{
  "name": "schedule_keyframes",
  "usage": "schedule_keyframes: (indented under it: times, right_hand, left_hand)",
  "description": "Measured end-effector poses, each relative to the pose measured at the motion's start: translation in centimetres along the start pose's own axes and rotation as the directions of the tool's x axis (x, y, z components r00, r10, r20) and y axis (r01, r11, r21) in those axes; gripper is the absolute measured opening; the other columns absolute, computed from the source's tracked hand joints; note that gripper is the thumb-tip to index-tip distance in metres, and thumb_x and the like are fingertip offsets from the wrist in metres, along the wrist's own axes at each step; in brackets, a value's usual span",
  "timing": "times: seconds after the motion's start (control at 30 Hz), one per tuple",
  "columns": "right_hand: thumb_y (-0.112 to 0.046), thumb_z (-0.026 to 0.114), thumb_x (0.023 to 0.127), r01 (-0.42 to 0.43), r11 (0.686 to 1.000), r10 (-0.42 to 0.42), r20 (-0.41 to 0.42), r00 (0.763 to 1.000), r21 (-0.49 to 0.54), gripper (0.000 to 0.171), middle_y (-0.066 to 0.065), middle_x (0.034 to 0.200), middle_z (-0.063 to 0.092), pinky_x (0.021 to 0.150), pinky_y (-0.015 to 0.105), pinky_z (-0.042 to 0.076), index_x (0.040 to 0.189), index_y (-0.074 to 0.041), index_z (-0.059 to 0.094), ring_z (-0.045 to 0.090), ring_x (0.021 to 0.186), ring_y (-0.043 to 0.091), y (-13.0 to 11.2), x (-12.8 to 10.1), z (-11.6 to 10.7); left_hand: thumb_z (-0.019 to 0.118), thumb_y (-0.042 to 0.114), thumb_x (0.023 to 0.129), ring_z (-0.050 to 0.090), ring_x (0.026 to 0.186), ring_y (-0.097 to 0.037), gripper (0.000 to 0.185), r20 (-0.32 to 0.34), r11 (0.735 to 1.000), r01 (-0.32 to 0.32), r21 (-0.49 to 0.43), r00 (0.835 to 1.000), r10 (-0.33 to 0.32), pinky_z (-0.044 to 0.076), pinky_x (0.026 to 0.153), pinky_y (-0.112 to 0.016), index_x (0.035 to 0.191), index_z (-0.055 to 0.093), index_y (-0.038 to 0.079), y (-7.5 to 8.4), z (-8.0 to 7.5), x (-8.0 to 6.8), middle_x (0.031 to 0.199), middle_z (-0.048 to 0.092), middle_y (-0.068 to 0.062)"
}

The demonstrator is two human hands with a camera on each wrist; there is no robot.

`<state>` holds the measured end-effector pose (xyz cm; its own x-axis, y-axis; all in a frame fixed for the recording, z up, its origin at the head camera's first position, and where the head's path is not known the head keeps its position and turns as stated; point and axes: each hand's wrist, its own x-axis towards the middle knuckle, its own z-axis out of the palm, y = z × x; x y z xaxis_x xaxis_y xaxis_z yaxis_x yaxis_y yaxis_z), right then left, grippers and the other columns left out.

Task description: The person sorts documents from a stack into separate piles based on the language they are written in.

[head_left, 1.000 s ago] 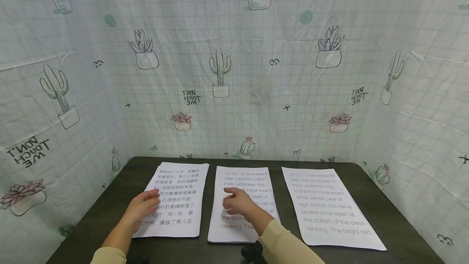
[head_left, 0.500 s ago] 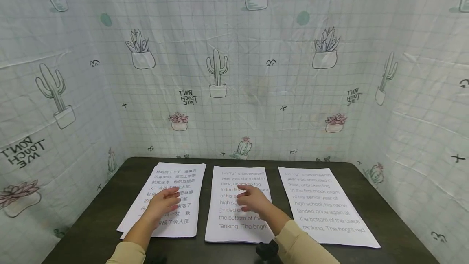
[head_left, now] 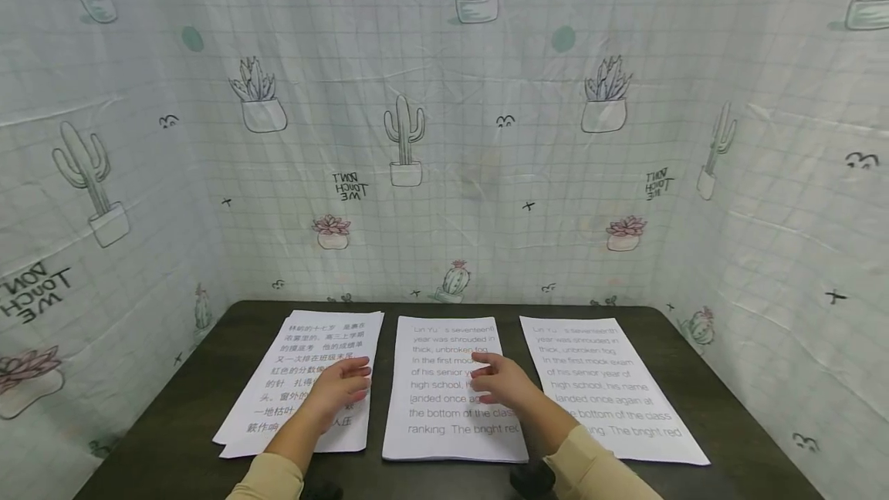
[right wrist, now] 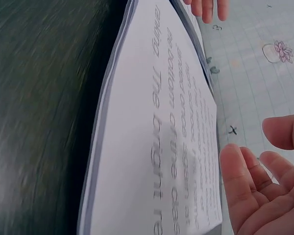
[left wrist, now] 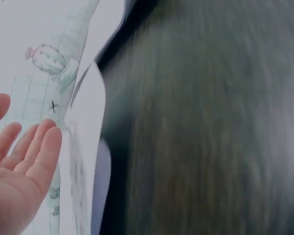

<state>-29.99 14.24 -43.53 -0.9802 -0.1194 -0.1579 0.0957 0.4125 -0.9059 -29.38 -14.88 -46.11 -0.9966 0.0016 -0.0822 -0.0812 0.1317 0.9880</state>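
Paper stacks on the dark table (head_left: pixel 174 423) are the whole story: three of them lie side by side along its length, and the middle stack (head_left: pixel 444 361) is our landmark, squared up with English print facing the person. Left of it, just beside, sits the Chinese-text stack (head_left: pixel 305 361), its lower sheets fanned out at the near corner, which looks like loose pages slid askew under a palm. Right of the middle stack, the third stack (head_left: pixel 611 361) lies flat and square, nothing on it but a sleeve (head_left: pixel 597 477) crossing its near edge. Now the hands: the left hand (head_left: pixel 340 392) rests on the Chinese-text stack near its right edge, fingers straight and close together, pressing nothing that I can tell for sure. The right hand (head_left: pixel 503 380) hovers at or on the middle stack's right side, fingers relaxed and slightly apart, gripping nothing; the right wrist view shows an open palm beside the sheet edges, placed as if to steady the pile
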Motion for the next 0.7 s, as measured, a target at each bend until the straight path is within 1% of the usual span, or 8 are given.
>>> schedule_keyframes:
  times: [0.17, 0.33, 0.53, 0.7]
  right_hand:
    - [-0.002, 0.064, 0.085, -0.008, 1.0, 0.007, -0.032, 0.999, -0.008, 0.058, 0.021, 0.117, 0.064, 0.08, 0.04, 0.06, 0.14, 0.002, 0.048, 0.065, 0.094, 0.022, 0.5, -0.6, -1.2]
    - [-0.002, 0.064, 0.084, 0.001, 1.0, -0.001, -0.057, 0.998, -0.007, 0.057, 0.021, 0.115, 0.063, 0.08, 0.04, 0.06, 0.139, 0.004, 0.049, 0.063, 0.093, 0.021, 1.1, -1.2, -2.1]
    - [-0.001, 0.063, 0.087, 0.01, 1.0, -0.012, -0.084, 0.996, -0.015, 0.053, 0.02, 0.112, 0.064, 0.079, 0.041, 0.06, 0.137, 0.007, 0.049, 0.062, 0.092, 0.021, 2.1, -2.0, -3.1]
    - [-0.001, 0.062, 0.087, 0.001, 1.0, -0.001, -0.089, 0.996, -0.005, 0.053, 0.022, 0.115, 0.063, 0.081, 0.043, 0.059, 0.138, 0.008, 0.048, 0.063, 0.097, 0.023, 3.0, -2.6, -3.8]
  left_hand:
    - [0.06, -0.002, 0.084, 0.061, 0.116, -0.039, 0.051, 0.043, 1.0, -0.016, -0.021, 0.999, 0.016, 0.056, 0.092, -0.044, 0.133, 0.049, -0.014, 0.2, 1.5, 0.1, 0.132, 0.055, -0.034]
    - [0.06, -0.001, 0.084, 0.062, 0.113, -0.036, 0.052, 0.076, 0.999, -0.029, -0.015, 0.997, 0.03, 0.056, 0.091, -0.044, 0.133, 0.049, -0.014, 0.4, 2.6, 0.2, 0.131, 0.055, -0.034]
    - [0.06, 0.0, 0.085, 0.061, 0.113, -0.033, 0.051, 0.091, 0.999, -0.023, 0.026, 0.996, 0.02, 0.055, 0.093, -0.045, 0.133, 0.049, -0.014, 0.0, 3.4, 0.3, 0.132, 0.055, -0.033]
    - [0.061, 0.002, 0.086, 0.058, 0.12, -0.038, 0.051, 0.098, 0.999, -0.018, 0.041, 0.995, 0.014, 0.055, 0.094, -0.045, 0.134, 0.048, -0.014, -0.4, 3.7, 0.0, 0.133, 0.054, -0.033]
